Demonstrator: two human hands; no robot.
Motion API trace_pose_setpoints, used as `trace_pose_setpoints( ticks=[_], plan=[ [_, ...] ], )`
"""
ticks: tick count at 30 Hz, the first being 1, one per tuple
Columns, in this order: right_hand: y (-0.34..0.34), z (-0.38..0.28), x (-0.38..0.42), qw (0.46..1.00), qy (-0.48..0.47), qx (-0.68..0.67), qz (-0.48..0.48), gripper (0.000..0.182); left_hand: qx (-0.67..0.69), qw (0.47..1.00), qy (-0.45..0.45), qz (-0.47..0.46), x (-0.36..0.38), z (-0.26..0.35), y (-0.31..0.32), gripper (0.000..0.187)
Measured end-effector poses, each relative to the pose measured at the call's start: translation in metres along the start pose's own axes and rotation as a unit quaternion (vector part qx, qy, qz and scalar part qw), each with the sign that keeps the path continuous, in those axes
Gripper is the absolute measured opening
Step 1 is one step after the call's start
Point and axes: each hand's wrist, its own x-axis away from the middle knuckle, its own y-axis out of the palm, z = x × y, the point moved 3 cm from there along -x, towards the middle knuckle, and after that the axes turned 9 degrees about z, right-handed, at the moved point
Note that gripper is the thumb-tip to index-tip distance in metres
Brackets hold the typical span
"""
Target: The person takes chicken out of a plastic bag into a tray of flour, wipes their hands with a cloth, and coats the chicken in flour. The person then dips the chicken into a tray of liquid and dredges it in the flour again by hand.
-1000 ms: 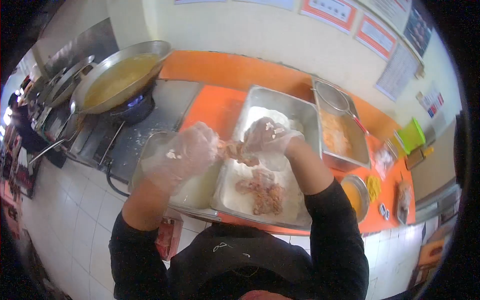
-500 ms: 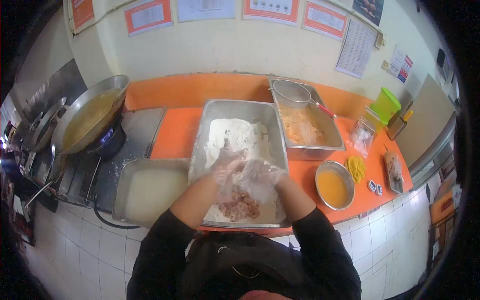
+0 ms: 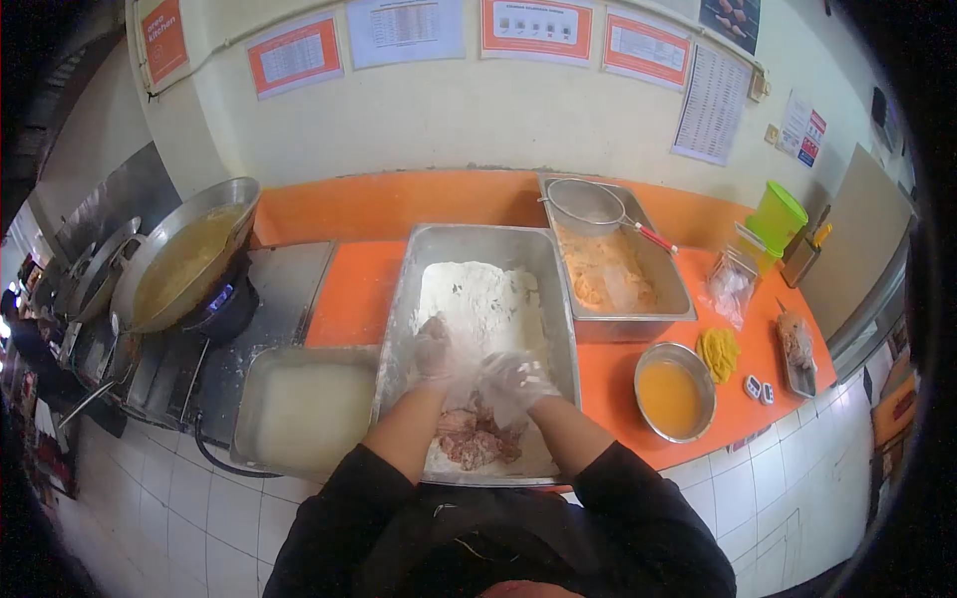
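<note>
A deep metal tray (image 3: 397, 299) in front of me holds white flour (image 3: 478, 289) and, toward its near end, pieces of floured raw meat (image 3: 477, 444). Both my hands wear clear plastic gloves and are inside the tray. My left hand (image 3: 436, 357) is over the flour left of the middle, its fingers smeared by motion; I cannot tell what it holds. Close to its right, my right hand (image 3: 516, 383) reaches inward with its fingers stretched apart, just above the far edge of the meat. A whitish haze blurs the gap between the two hands.
At left, a wok of oil (image 3: 189, 254) sits on a burner beside a pan of cloudy liquid (image 3: 309, 409). Rightward are a tray of orange-coated pieces (image 3: 603, 264), a strainer (image 3: 586, 204), a bowl of orange liquid (image 3: 670, 399), a yellow cloth (image 3: 718, 354) and two small timers (image 3: 758, 389).
My hands have moved apart a little, the left shifting leftward. More of the meat pieces shows below them. The whole view has tilted slightly upward.
</note>
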Motion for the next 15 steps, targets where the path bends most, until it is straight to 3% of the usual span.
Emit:
trace_pose_setpoints(
  ticks=[5, 12, 15],
  plan=[
    [0.02, 0.031, -0.006, 0.972, 0.214, -0.082, 0.051, 0.024, 0.073, 0.996, -0.059, 0.008, -0.008, -0.009, -0.001, 0.051],
    [0.052, 0.027, -0.039, 0.952, 0.224, -0.195, 0.07, 0.029, 0.077, 0.982, -0.028, 0.169, -0.008, -0.011, -0.005, 0.042],
    [0.051, 0.03, -0.048, 0.938, 0.24, -0.221, 0.114, 0.031, 0.079, 0.978, -0.083, 0.172, -0.011, 0.01, -0.027, 0.041]
  ],
)
